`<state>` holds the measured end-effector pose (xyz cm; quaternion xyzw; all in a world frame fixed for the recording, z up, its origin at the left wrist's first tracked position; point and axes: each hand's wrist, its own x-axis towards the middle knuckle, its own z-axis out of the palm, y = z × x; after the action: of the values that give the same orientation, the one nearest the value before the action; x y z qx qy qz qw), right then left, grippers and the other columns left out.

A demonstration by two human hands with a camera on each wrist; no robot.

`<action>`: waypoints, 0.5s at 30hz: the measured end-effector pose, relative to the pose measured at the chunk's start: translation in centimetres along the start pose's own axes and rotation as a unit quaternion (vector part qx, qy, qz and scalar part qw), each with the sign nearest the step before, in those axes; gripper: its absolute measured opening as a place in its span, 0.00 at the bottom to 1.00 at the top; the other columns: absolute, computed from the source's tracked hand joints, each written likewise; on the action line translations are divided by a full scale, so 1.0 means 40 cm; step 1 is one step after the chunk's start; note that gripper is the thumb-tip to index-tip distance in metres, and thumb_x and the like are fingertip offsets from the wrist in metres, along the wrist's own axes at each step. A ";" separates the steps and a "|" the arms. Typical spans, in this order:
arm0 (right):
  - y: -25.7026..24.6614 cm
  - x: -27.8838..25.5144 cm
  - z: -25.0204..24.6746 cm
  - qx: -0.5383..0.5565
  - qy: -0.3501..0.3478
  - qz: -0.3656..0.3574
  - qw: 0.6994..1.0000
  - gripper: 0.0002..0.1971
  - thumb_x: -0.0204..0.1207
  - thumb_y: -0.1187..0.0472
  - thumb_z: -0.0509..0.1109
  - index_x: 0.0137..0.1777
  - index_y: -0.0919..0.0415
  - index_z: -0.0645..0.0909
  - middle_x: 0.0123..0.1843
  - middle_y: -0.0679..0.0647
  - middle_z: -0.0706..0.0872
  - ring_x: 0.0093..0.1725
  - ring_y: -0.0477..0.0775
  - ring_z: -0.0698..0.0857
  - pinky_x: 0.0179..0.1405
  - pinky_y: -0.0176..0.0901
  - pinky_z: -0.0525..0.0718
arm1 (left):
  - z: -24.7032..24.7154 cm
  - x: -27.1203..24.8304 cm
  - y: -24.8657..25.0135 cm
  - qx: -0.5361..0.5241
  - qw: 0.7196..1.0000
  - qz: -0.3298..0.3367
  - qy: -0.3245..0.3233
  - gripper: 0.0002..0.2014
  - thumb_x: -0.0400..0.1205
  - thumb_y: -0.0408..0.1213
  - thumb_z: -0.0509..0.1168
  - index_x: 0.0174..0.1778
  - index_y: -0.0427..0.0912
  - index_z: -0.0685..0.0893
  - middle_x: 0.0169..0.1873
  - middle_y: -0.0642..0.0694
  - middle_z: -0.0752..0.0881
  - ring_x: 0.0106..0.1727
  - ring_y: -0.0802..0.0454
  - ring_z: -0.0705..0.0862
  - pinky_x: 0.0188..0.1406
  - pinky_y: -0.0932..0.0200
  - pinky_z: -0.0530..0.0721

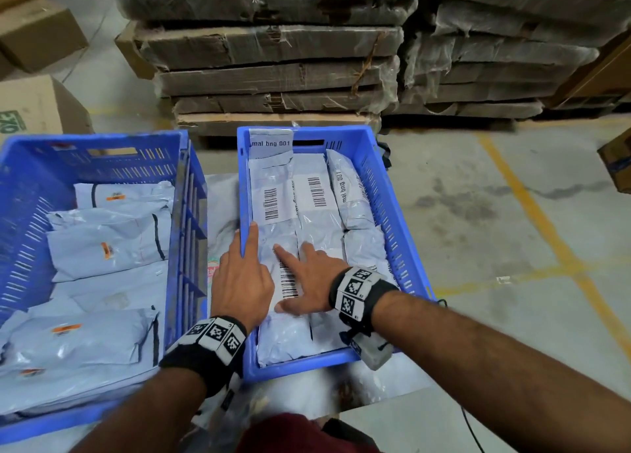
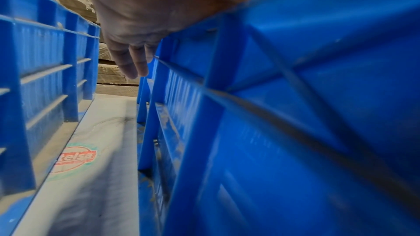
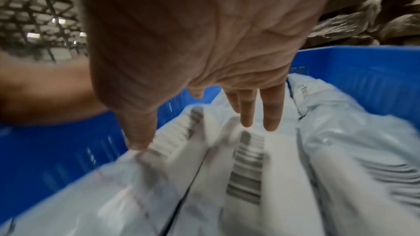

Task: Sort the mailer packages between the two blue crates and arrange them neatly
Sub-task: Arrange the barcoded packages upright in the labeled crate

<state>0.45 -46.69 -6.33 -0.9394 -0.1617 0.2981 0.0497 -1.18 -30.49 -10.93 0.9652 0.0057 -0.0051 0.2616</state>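
Mailer packages, pale grey plastic pouches with barcode labels [image 1: 293, 220], lie packed in rows inside the right-hand blue plastic crate [image 1: 392, 213], which sits at twelve o'clock from the person. A second lot of grey pouches with orange marks [image 1: 109, 244] fills the left-hand blue slatted crate [image 1: 184, 213] at ten o'clock. Both crates rest on a pale sheet with a red and green round logo [image 2: 75, 159], over a grey concrete floor [image 1: 512, 213] crossed by yellow painted lines [image 1: 532, 210]. Beyond, at twelve to one o'clock, stand stacks of flattened cardboard wrapped in clear film [image 1: 273, 49]; loose brown cartons [image 1: 37, 26] sit at ten o'clock.

Now the hands. The left hand [image 1: 244, 282] lies over the right crate's left rim, index finger straight along the wall, gripping nothing as far as the blurred wrist view allows. The right hand [image 1: 312, 282] is spread flat, fingers [image 3: 271, 110] straight, pressing down on a barcode-labelled pouch [image 1: 290, 282] in the near half of that crate.
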 end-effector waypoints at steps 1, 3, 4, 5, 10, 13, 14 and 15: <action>0.018 -0.013 -0.017 0.002 0.002 -0.007 1.000 0.56 0.71 0.28 0.69 0.87 0.41 0.35 0.84 0.66 0.56 0.77 0.70 0.71 0.69 0.60 0.77 | -0.001 0.001 -0.002 0.003 1.000 -0.002 -0.003 0.36 0.83 0.34 0.56 0.90 0.49 0.53 0.85 0.37 0.63 0.74 0.33 0.74 0.71 0.38 0.77; 0.070 -0.040 -0.052 0.019 0.019 -0.003 1.000 0.54 0.74 0.31 0.70 0.88 0.41 0.36 0.85 0.66 0.56 0.78 0.68 0.71 0.73 0.59 0.75 | -0.005 0.000 -0.002 0.014 1.000 -0.003 -0.009 0.36 0.82 0.38 0.54 0.90 0.48 0.54 0.84 0.36 0.64 0.76 0.32 0.73 0.72 0.37 0.77; 0.101 -0.052 -0.069 0.032 0.032 0.006 0.999 0.53 0.75 0.33 0.70 0.88 0.42 0.37 0.85 0.67 0.55 0.80 0.68 0.69 0.74 0.58 0.73 | -0.010 0.000 0.002 0.018 1.000 -0.002 -0.009 0.36 0.81 0.40 0.52 0.89 0.47 0.56 0.83 0.34 0.65 0.75 0.31 0.74 0.71 0.36 0.78; 0.132 -0.062 -0.085 0.047 0.045 0.018 0.998 0.52 0.76 0.34 0.69 0.88 0.42 0.37 0.86 0.66 0.54 0.82 0.67 0.67 0.76 0.58 0.71 | -0.015 -0.001 0.008 0.023 1.000 0.000 -0.010 0.37 0.79 0.41 0.51 0.89 0.45 0.57 0.82 0.32 0.67 0.73 0.29 0.75 0.70 0.37 0.78; 0.239 -0.084 -0.104 0.068 0.093 0.044 0.992 0.48 0.78 0.33 0.65 0.88 0.42 0.38 0.86 0.63 0.55 0.84 0.63 0.62 0.78 0.59 0.70 | -0.045 -0.026 0.034 0.080 0.997 0.013 -0.017 0.36 0.85 0.50 0.52 0.89 0.42 0.55 0.82 0.29 0.64 0.71 0.27 0.76 0.68 0.37 0.77; 0.250 -0.084 -0.096 0.059 0.106 0.031 0.992 0.47 0.79 0.33 0.64 0.88 0.43 0.39 0.87 0.62 0.54 0.85 0.62 0.60 0.77 0.60 0.70 | -0.053 -0.048 0.024 0.115 0.992 0.043 -0.033 0.41 0.84 0.61 0.44 0.90 0.40 0.52 0.84 0.28 0.62 0.74 0.27 0.75 0.70 0.36 0.77; 0.249 -0.081 -0.093 0.056 0.111 0.023 0.992 0.47 0.79 0.33 0.63 0.88 0.43 0.39 0.87 0.62 0.53 0.85 0.62 0.59 0.77 0.61 0.71 | -0.059 -0.056 0.024 0.121 0.991 0.046 -0.034 0.42 0.83 0.62 0.43 0.90 0.40 0.52 0.84 0.28 0.61 0.77 0.28 0.73 0.72 0.36 0.76; 0.245 -0.079 -0.093 0.057 0.114 0.014 0.992 0.46 0.79 0.32 0.63 0.88 0.43 0.40 0.87 0.62 0.52 0.85 0.63 0.59 0.77 0.62 0.70 | -0.065 -0.064 0.024 0.123 0.991 0.046 -0.033 0.42 0.83 0.63 0.43 0.90 0.40 0.51 0.85 0.29 0.60 0.79 0.30 0.71 0.74 0.36 0.75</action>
<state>2.84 -56.95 -3.45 -0.9652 -0.1243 0.1985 0.1167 -3.71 -30.03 -8.15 0.9885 -0.0479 -0.0258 0.1411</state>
